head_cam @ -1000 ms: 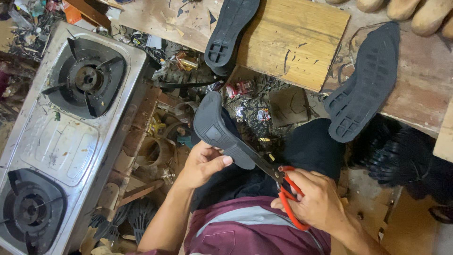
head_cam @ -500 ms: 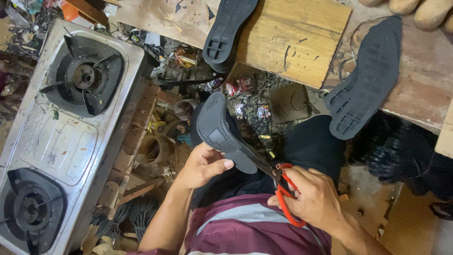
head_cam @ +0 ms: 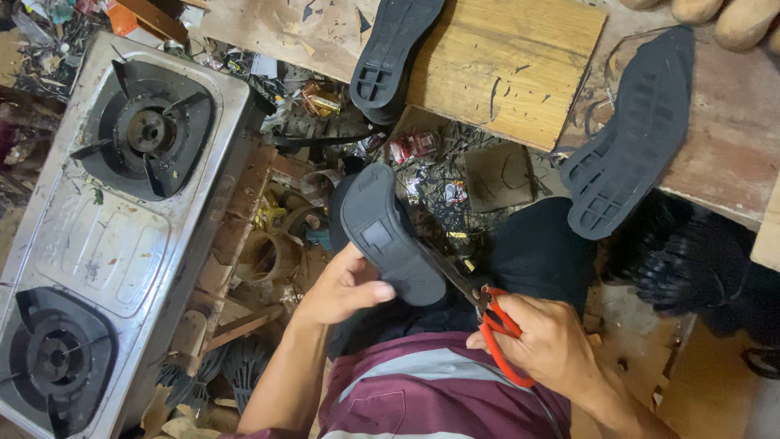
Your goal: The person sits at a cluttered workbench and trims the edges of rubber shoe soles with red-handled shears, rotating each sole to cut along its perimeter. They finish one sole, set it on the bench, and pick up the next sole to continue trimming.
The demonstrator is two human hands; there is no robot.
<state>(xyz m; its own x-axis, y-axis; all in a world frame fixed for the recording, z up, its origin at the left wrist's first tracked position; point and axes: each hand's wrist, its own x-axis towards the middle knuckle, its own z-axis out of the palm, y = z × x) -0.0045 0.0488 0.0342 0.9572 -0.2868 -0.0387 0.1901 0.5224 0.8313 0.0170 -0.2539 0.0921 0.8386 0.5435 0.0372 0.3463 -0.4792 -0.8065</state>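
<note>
Left hand (head_cam: 345, 289): grips black shoe sole (head_cam: 390, 236), thumb on top.
Right hand (head_cam: 552, 345): closed on red-handled scissors (head_cam: 487, 313), blades pointing to 10 o'clock along the sole edge.

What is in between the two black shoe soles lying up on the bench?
In the head view, a light wooden board lies between the left sole and the right sole, with a bit of bare bench beside it.
</note>
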